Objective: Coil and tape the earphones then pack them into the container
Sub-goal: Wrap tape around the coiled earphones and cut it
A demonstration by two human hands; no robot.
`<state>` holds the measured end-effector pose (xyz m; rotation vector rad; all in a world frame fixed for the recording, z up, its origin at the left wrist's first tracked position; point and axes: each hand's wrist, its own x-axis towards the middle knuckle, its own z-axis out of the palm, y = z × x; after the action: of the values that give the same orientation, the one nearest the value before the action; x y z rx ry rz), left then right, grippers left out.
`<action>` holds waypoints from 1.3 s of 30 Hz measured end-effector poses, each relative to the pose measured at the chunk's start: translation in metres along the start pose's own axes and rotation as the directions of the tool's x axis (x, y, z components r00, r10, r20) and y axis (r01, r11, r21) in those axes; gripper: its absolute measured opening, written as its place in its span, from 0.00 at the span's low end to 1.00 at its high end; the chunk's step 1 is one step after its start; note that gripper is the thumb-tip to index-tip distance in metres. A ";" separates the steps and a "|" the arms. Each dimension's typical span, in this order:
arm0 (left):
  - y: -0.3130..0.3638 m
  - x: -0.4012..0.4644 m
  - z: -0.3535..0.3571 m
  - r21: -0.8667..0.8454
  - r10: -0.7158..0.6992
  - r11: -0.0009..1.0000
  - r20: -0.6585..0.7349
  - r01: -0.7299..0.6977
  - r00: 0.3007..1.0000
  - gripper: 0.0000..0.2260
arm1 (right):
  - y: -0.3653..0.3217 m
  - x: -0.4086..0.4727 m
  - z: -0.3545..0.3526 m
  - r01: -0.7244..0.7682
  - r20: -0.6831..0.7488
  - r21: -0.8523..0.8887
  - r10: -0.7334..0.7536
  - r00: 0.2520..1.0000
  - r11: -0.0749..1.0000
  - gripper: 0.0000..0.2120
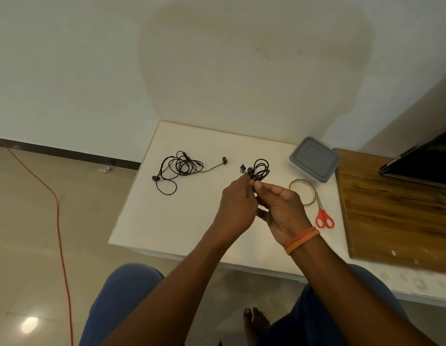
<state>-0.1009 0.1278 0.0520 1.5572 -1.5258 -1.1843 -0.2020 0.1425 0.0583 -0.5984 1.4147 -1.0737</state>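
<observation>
I hold a coiled black earphone [260,168] above the white table [182,221]. My left hand [238,208] pinches the coil's lower left end and my right hand [283,211] grips its bottom from the right, so both are shut on it. A second black earphone [179,171] lies loose and tangled on the table's left part. The grey lidded container [314,158] stands at the back right with its lid on. A clear tape roll [303,192] lies flat just right of my right hand, partly hidden by it.
Orange-handled scissors [324,216] lie beside the tape roll. A wooden board [396,213] with a dark laptop [426,161] borders the table on the right. An orange cable [59,221] runs across the floor at left. My knees and a bare foot are below the table edge.
</observation>
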 end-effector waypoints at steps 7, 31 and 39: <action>-0.007 0.001 -0.007 0.253 0.159 0.948 0.144 -0.191 0.977 0.08 | -0.002 0.000 -0.006 -0.075 0.039 0.030 0.074 0.997 0.997 0.20; -0.022 0.005 -0.012 0.465 0.314 0.769 0.322 -0.438 0.893 0.21 | 0.006 0.004 -0.009 -0.165 -0.109 -0.043 0.159 0.981 0.985 0.16; -0.023 0.008 -0.014 0.295 0.306 0.856 0.370 -0.423 0.877 0.10 | 0.003 0.007 -0.007 -0.165 -0.165 0.001 0.163 0.973 0.986 0.09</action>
<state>-0.0793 0.1209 0.0353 1.2422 -2.2510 -0.9856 -0.2096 0.1395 0.0512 -0.4010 1.5862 -1.0006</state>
